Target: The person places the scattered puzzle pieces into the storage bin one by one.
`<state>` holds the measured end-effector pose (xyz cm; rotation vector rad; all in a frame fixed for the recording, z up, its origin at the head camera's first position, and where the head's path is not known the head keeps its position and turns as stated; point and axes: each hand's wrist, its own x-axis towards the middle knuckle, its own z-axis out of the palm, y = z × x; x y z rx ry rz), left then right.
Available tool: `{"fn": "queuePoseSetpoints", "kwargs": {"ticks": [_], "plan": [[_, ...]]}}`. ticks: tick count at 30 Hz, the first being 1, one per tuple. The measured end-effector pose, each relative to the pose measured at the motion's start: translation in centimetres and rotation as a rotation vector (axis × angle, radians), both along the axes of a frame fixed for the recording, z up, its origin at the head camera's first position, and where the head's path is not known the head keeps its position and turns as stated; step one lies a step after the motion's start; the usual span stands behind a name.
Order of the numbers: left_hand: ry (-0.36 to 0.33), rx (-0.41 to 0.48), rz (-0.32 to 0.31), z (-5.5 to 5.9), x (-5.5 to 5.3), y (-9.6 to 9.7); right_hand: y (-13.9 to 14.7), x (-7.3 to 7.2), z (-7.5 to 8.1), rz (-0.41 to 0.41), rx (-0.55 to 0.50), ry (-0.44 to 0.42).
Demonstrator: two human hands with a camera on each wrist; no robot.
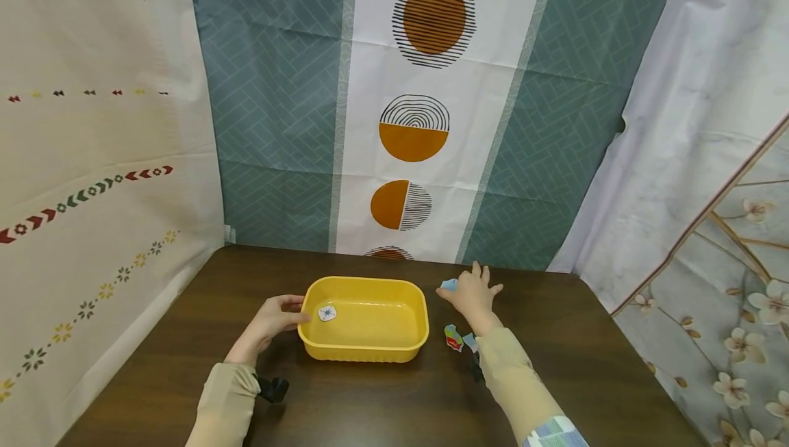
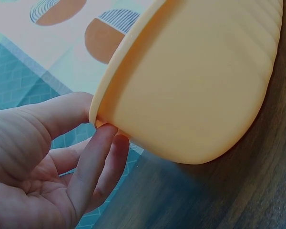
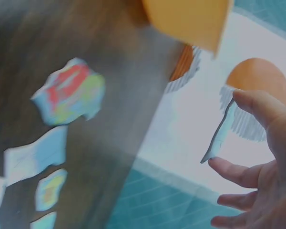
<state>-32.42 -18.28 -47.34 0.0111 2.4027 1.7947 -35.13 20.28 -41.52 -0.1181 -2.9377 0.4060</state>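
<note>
A yellow plastic tub (image 1: 364, 352) stands on the dark wooden table, with a small white piece bearing a blue star shape (image 1: 327, 313) lying inside at its left end. My left hand (image 1: 277, 317) pinches the tub's left rim between thumb and fingers. To the right of the tub, my right hand (image 1: 476, 295) is raised over the table. Between its thumb and index finger it pinches a thin, flat light-blue piece (image 3: 220, 131) with wavy edges, seen nearly edge-on in the right wrist view. The other fingers are spread apart.
A red, green and blue flat piece (image 1: 453, 338) lies right of the tub. Beside it is a pale blue and white piece (image 1: 470, 342), partly behind the right forearm. Several more small pieces, including a yellowish one (image 3: 51, 190), show in the right wrist view. Patterned cloths hang around the table.
</note>
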Motion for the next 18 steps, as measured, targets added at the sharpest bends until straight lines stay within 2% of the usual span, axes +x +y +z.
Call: {"fn": "queuePoseSetpoints", "kwargs": {"ticks": [7, 18], "plan": [[-0.006, 0.008, 0.010, -0.1, -0.1, 0.1, -3.1, -0.3, 1.2, 0.046, -0.012, 0.011], [-0.003, -0.005, 0.021, 0.1, 0.0, 0.2, -9.3, 0.0, 1.4, 0.138, -0.003, -0.022]]}}
